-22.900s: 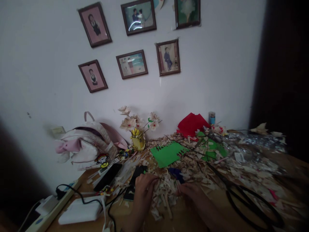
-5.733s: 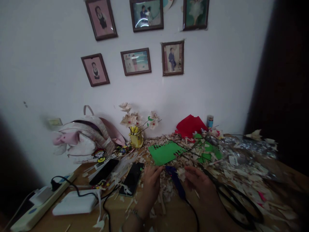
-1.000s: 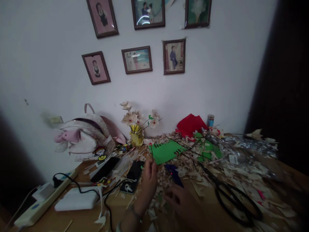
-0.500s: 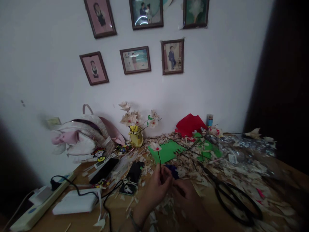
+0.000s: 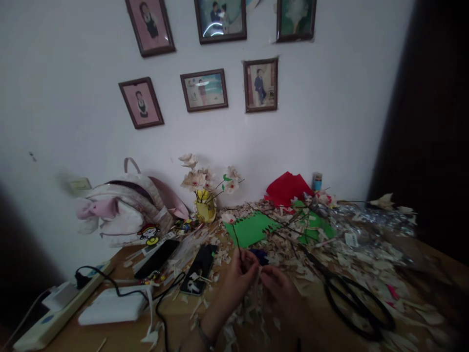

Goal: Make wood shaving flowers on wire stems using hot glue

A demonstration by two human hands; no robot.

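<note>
My left hand (image 5: 238, 276) is closed round the thin dark stem of an artificial flower (image 5: 227, 218). Its pale petals and red centre stand above my fingers, tilted left, in front of a green sheet (image 5: 249, 230). Close by on the right, my right hand (image 5: 280, 288) pinches a small pale piece, perhaps a petal or strip, at the left fingertips. Beyond the hands lies a small dark blue thing (image 5: 261, 256). Large black scissors (image 5: 348, 293) rest to the right of my right hand.
Pale scraps (image 5: 289, 259) cover much of the table. A yellow vase (image 5: 206, 210) of similar flowers stands by the wall, near a red sheet (image 5: 287, 189) and a backpack (image 5: 124, 210). Phones, cables, a white box (image 5: 113, 309) and a power strip (image 5: 62, 313) lie left.
The flower has tipped to the left and turned in my left hand. My right fingers have come up against the left ones, with a pale piece showing between them.
</note>
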